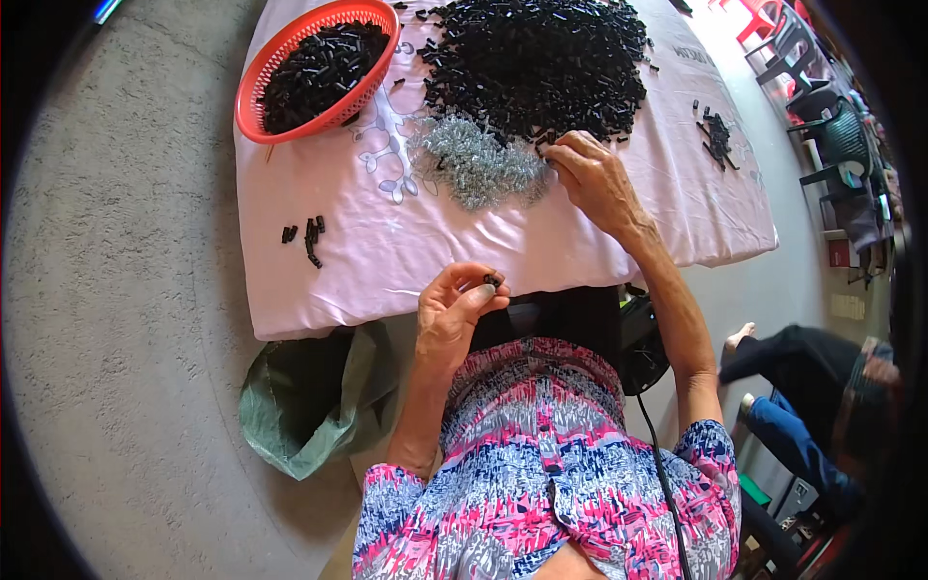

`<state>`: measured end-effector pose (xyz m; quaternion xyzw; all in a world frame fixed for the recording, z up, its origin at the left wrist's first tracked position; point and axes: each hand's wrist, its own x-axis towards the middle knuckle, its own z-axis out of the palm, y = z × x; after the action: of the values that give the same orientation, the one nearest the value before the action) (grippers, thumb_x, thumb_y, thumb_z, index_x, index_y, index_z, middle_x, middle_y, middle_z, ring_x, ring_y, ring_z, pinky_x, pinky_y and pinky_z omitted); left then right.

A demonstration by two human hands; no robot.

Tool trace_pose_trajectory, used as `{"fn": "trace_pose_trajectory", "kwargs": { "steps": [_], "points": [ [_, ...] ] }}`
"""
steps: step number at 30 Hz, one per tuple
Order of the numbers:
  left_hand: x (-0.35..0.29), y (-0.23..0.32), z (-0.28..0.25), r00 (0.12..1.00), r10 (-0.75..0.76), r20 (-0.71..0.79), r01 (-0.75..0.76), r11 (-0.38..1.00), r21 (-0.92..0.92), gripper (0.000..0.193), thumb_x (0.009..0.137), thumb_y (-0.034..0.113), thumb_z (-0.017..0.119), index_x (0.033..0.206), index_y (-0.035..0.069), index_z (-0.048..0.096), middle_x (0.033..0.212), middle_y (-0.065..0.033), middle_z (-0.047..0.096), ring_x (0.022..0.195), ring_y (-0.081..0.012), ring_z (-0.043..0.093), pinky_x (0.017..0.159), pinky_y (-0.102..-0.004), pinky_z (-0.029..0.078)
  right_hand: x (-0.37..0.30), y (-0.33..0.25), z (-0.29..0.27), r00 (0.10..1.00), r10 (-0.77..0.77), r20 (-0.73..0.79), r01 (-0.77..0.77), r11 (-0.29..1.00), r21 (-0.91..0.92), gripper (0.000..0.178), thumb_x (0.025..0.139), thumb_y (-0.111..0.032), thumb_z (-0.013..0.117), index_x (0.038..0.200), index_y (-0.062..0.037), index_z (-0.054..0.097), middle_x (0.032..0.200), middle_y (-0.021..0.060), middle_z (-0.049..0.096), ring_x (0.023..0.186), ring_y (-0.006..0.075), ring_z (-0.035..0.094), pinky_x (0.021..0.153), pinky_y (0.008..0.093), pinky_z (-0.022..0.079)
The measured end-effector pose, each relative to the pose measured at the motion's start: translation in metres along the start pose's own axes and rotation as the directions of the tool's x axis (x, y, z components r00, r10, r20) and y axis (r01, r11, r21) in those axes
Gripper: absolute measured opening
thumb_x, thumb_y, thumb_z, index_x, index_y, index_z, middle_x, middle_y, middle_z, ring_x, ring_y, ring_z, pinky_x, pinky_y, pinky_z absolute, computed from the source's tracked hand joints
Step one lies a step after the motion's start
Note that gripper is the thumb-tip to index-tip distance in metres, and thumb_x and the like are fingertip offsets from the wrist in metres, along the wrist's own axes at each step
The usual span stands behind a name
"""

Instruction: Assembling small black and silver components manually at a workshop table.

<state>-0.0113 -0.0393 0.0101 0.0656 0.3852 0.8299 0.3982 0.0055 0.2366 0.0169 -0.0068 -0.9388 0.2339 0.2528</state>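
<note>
In front of me, near the table's front edge, my left hand [456,309] pinches a small black tubular piece [493,281] between thumb and fingers. My right hand [594,184] reaches farther out, its fingertips drawn together where two piles meet. One is a heap of small clear, springy-looking parts [478,166], just left of those fingers. Behind it spreads a large heap of short black tubular pieces [541,68]. Whatever lies between the right fingertips is too small and partly hidden to name.
A red plastic basket [253,121] full of black pieces stands at the far left of the pink cloth-covered table [387,261]. Small black groups lie at left [314,242] and right [717,140]. A green sack [290,449] hangs below the left edge. At right are chairs [788,48] and another person's legs [793,435].
</note>
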Motion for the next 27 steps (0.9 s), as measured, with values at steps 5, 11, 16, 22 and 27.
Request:
{"fn": "trace_pose_trajectory", "kwargs": {
  "steps": [5,11,16,22,27],
  "points": [
    [0.012,-0.007,0.008,1.0,0.011,0.029,-0.011,1.0,0.009,0.021,0.091,-0.002,0.062,0.112,-0.001,0.063,0.111,-0.0139,0.065,0.096,-0.0203,0.067,0.085,-0.0289,0.058,-0.033,-0.021,-0.015,0.908,0.405,-0.104,-0.356,0.879,0.317,0.011,0.082,-0.004,0.07,0.092,0.0012,0.067,0.081,0.0096,0.068,0.072,0.0195,0.069,0.07,0.0316,0.054],
    [0.023,-0.012,0.021,0.993,-0.077,0.092,0.078,0.997,-0.015,0.022,0.09,-0.001,0.065,0.112,-0.001,0.064,0.104,-0.0117,0.068,0.091,-0.0177,0.068,0.082,-0.0287,0.058,-0.085,-0.06,-0.039,0.789,0.611,0.057,-0.509,0.599,0.618,0.015,0.084,0.003,0.064,0.099,0.0013,0.067,0.089,0.0053,0.066,0.081,0.0107,0.065,0.074,0.0247,0.051],
    [0.019,-0.018,0.018,0.987,-0.126,0.096,0.129,0.991,-0.029,0.024,0.091,0.0,0.065,0.115,-0.001,0.064,0.103,-0.0119,0.068,0.088,-0.0177,0.069,0.079,-0.0276,0.058,-0.085,-0.059,-0.044,0.954,0.292,-0.065,-0.266,0.928,0.261,0.028,0.085,0.008,0.058,0.11,-0.0008,0.065,0.09,0.0097,0.061,0.082,0.0217,0.062,0.073,0.0315,0.051],
    [0.013,-0.018,0.017,0.992,-0.11,0.056,0.111,0.994,-0.003,0.026,0.09,0.0,0.065,0.116,-0.001,0.063,0.1,-0.0112,0.069,0.086,-0.0173,0.068,0.077,-0.027,0.058,-0.061,-0.025,-0.021,0.981,0.137,-0.136,-0.154,0.981,-0.12,0.021,0.079,0.001,0.064,0.1,-0.0033,0.065,0.095,0.0119,0.063,0.088,0.0314,0.061,0.08,0.0411,0.05],
    [0.002,-0.013,0.018,0.997,0.062,-0.048,-0.051,0.977,0.207,0.024,0.09,-0.001,0.066,0.114,-0.001,0.064,0.097,-0.011,0.068,0.085,-0.0174,0.068,0.076,-0.0275,0.057,-0.036,-0.038,-0.011,0.965,0.078,-0.251,-0.111,0.986,-0.121,0.02,0.077,0.002,0.067,0.096,-0.0045,0.067,0.093,0.0092,0.065,0.088,0.0292,0.062,0.076,0.04,0.053]
  ]
}}
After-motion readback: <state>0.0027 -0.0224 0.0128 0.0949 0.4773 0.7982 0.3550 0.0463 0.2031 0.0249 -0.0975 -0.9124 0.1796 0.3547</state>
